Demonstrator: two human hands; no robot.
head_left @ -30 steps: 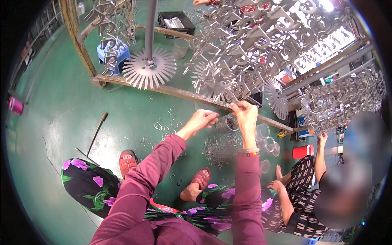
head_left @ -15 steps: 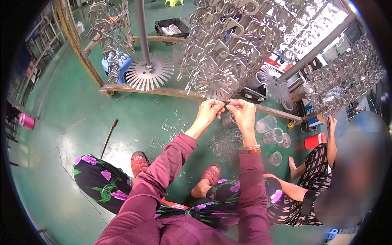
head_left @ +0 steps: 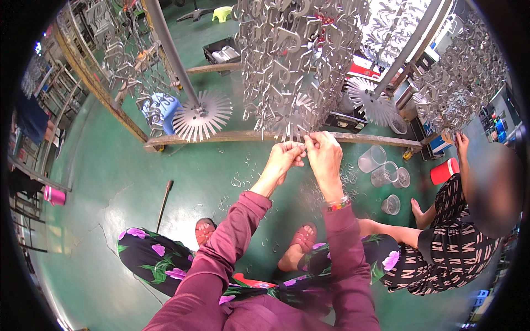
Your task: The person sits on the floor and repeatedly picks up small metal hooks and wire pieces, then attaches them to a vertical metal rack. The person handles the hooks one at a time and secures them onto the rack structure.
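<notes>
A dense cluster of silvery, bent metal hook-shaped pieces [head_left: 292, 60] hangs in chains in front of me. At its lower end, my left hand [head_left: 282, 160] is closed with thumb and index finger pinched. Right beside it, my right hand [head_left: 326, 157] is closed in a pinch too, its fingertips meeting or nearly meeting those of the left. Whatever lies between the fingers is too small to make out. A slotted metal disc [head_left: 292, 124] shows partly behind the hanging pieces, just above my hands.
A wooden rail [head_left: 221, 138] runs behind my hands. Left of the cluster, a slotted disc [head_left: 202, 115] sits on a pole. Clear plastic cups [head_left: 372, 159] and scattered small metal pieces [head_left: 243, 179] are on the green floor. At right, a co-worker's hand [head_left: 462, 144] touches another hanging cluster.
My two hands have come closer together, fingertips now meeting or almost so. The whole view has shifted, and the hanging cluster appears more upright.
</notes>
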